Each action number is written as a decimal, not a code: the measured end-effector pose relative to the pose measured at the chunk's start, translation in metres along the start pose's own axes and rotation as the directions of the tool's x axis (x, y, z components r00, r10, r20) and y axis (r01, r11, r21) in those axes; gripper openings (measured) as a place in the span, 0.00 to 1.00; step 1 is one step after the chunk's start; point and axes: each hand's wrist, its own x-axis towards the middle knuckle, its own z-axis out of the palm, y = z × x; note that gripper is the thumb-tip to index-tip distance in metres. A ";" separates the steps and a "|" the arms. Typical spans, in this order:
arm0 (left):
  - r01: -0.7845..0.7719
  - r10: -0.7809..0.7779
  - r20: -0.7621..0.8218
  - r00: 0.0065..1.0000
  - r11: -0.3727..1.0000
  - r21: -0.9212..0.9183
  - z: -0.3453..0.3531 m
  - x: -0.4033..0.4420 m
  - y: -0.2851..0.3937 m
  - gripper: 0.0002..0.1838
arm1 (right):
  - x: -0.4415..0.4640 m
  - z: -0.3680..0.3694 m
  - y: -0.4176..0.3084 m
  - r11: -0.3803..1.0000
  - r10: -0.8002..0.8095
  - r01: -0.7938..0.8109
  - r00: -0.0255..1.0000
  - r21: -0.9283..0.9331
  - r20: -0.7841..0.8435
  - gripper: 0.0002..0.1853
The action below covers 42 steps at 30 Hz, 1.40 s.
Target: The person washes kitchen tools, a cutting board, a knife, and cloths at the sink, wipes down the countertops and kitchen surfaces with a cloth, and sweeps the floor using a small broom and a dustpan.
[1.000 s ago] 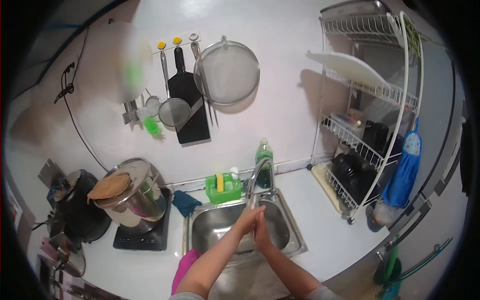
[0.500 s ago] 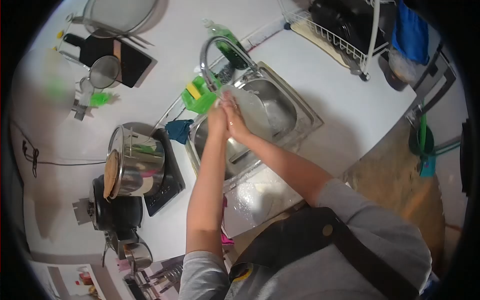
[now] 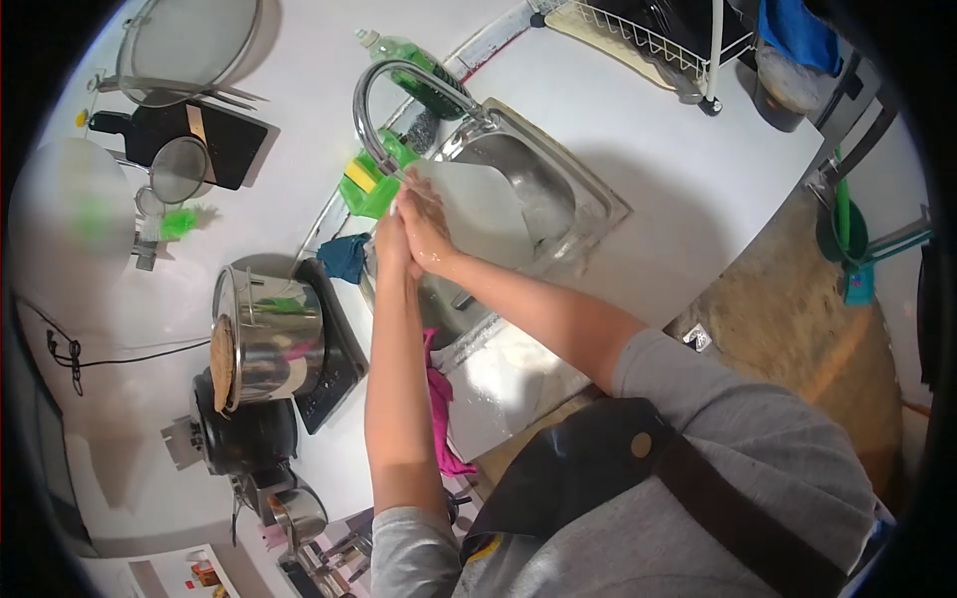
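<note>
My left hand (image 3: 391, 241) and my right hand (image 3: 431, 237) are pressed palm to palm below the tip of the curved metal faucet (image 3: 362, 112). Both look wet, with their fingers stretched out. The right hand covers much of the left, so part of the left hand's fingers is hidden. Neither hand shows anything held in it. Just beyond them, a whitish translucent flat board (image 3: 486, 209) leans in the steel double sink (image 3: 598, 214). A green caddy (image 3: 367, 201) with a yellow sponge (image 3: 360, 176) stands close to the fingers.
A bottle of green dish soap (image 3: 419, 75) stands behind the faucet. Left of the sink are a dark teal cloth (image 3: 344, 259) and a large steel pot (image 3: 284, 334) on a black stove. A pink cloth (image 3: 440, 399) hangs at the counter's front. A dish rack (image 3: 648, 50) is at the back right.
The view has shifted, so the sink and hands appear further left. My hands stay together under the faucet, and more of the pink cloth shows.
</note>
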 end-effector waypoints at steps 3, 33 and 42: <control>0.032 -0.021 0.073 0.997 0.988 -0.152 0.003 0.005 0.003 0.15 | -0.014 -0.003 0.010 0.983 -0.148 0.142 0.988 -0.117 -0.041 0.30; -0.544 0.798 -0.482 0.362 0.601 0.586 -0.135 -0.078 0.048 0.15 | 0.011 -0.060 0.136 0.707 0.707 -0.697 0.700 -0.121 0.100 0.19; -0.793 0.742 -0.637 0.211 0.510 0.331 -0.199 0.007 0.347 0.19 | 0.026 -0.071 0.053 0.808 0.588 -0.516 0.734 -0.284 0.339 0.25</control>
